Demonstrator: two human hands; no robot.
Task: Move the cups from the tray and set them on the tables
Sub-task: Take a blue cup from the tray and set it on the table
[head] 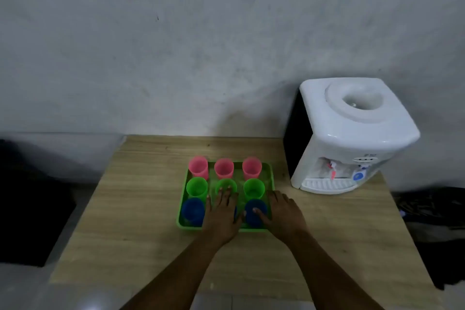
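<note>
A green tray sits on a wooden table and holds several cups in three rows. Three pink cups stand at the back and three green cups in the middle. A blue cup stands at the front left and another blue cup at the front right. My left hand lies flat over the front middle cup, which is mostly hidden, and its fingertips reach the middle green cup. My right hand rests at the tray's right edge, with its thumb on the front right blue cup.
A white water dispenser stands at the table's back right corner, close to the tray. A grey wall rises behind the table. Dark objects lie on the floor at the left and the right of the table.
</note>
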